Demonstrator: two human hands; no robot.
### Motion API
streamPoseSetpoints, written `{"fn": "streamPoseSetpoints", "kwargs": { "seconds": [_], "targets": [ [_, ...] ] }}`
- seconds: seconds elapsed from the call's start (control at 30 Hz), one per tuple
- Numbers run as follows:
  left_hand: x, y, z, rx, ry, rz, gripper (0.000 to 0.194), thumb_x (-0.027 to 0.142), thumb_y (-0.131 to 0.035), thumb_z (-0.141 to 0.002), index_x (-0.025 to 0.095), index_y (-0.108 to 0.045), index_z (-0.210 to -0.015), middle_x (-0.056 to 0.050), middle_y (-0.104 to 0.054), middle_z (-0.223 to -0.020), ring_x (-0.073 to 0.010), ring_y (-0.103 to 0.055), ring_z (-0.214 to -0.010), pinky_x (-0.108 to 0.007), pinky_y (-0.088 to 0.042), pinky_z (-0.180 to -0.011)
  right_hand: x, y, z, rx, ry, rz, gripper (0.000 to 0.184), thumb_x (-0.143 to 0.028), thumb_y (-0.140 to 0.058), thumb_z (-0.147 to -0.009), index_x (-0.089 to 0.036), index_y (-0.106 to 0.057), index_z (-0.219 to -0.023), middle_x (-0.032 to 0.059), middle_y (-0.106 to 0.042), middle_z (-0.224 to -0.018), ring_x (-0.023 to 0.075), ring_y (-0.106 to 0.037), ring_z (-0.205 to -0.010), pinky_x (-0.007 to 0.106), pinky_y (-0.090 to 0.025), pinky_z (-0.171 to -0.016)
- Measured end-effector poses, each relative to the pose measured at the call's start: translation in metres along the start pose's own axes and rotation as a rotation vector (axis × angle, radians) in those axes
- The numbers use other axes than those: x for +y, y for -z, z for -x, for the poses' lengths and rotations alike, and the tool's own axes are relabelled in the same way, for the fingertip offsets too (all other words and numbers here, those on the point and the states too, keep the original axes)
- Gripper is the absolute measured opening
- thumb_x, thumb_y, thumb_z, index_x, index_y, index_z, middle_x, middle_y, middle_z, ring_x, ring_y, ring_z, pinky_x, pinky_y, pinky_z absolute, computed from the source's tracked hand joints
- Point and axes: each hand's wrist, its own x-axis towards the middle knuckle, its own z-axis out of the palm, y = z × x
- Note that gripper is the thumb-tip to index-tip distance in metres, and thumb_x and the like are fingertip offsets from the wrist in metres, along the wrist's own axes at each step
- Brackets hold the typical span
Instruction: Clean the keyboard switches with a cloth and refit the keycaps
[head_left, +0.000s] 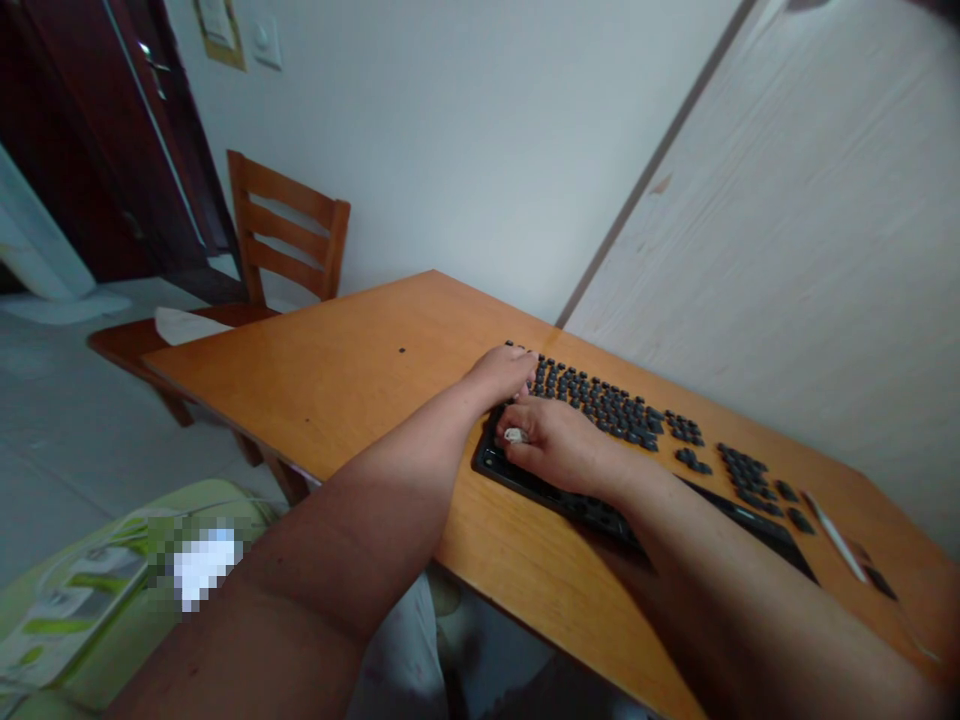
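Note:
A black keyboard base [540, 490] without its keycaps lies near the front edge of the wooden table. My right hand [559, 445] is over its left part, fingers curled around a small crumpled white piece [516, 436] that looks like tissue or cloth. Just beyond it, my left hand [504, 372] rests at the left end of the loose black keycaps [600, 400], its fingers bent. Whatever those fingers grip, if anything, is hidden. The keycaps are spread in rows behind the base, in keyboard order. My right forearm crosses over the base and hides part of it.
More keycaps [742, 475] sit to the right. A thin white stick-like tool [836, 535] and a small dark object [881, 582] lie at the table's right. One tiny black piece [402, 350] is on the left. A wooden chair [289, 230] stands beyond; a green seat [217, 495] is below left.

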Motion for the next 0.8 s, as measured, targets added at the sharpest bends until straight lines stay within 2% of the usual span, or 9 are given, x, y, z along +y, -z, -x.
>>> {"fn": "streamPoseSetpoints", "kwargs": {
  "seconds": [0.1,0.27,0.37,0.6,0.8],
  "targets": [
    [-0.001,-0.001,-0.001,-0.006,-0.003,0.005,0.038,0.041,-0.040,-0.094,0.017,-0.059,-0.071,-0.001,-0.060,-0.054,-0.0129,-0.056,-0.051,-0.024,-0.043,-0.055,0.003,0.005,0.003,-0.043,-0.001,-0.027,0.009,-0.016,-0.054,-0.079,-0.019,-0.062,-0.076,0.0008,-0.063,-0.070,0.0144,-0.054,-0.066,0.026,-0.036,-0.062],
    [-0.003,-0.001,-0.002,-0.015,-0.026,-0.013,0.039,0.043,-0.039,-0.094,0.017,-0.060,-0.073,-0.002,-0.061,-0.055,-0.0134,-0.057,-0.052,-0.024,-0.045,-0.055,0.010,0.014,0.013,-0.025,-0.048,-0.091,0.010,-0.021,-0.057,-0.083,-0.019,-0.064,-0.077,-0.0017,-0.060,-0.067,0.0122,-0.050,-0.062,0.025,-0.032,-0.058],
    [-0.004,-0.001,-0.002,-0.017,-0.031,-0.019,0.040,0.044,-0.039,-0.094,0.017,-0.061,-0.074,-0.002,-0.062,-0.056,-0.0138,-0.058,-0.052,-0.025,-0.045,-0.054,0.011,0.016,0.018,-0.059,-0.068,-0.116,0.009,-0.025,-0.060,-0.083,-0.020,-0.066,-0.078,-0.0026,-0.060,-0.066,0.0116,-0.051,-0.060,0.025,-0.031,-0.057],
    [-0.007,-0.001,-0.004,-0.031,-0.018,-0.019,0.039,0.042,-0.039,-0.094,0.017,-0.061,-0.074,-0.002,-0.063,-0.057,-0.0133,-0.058,-0.052,-0.024,-0.045,-0.054,0.000,0.012,0.017,-0.116,-0.091,-0.045,0.016,-0.034,-0.062,-0.083,-0.024,-0.073,-0.090,-0.0003,-0.068,-0.073,0.0138,-0.055,-0.064,0.026,-0.031,-0.057],
    [-0.007,0.000,-0.003,-0.047,-0.019,-0.030,0.038,0.042,-0.039,-0.093,0.018,-0.060,-0.073,-0.002,-0.064,-0.058,-0.0133,-0.058,-0.051,-0.024,-0.043,-0.051,-0.010,0.008,0.015,-0.104,-0.099,0.029,0.017,-0.036,-0.061,-0.083,-0.025,-0.073,-0.088,0.0002,-0.071,-0.075,0.0148,-0.058,-0.066,0.026,-0.030,-0.057]
  ]
}}
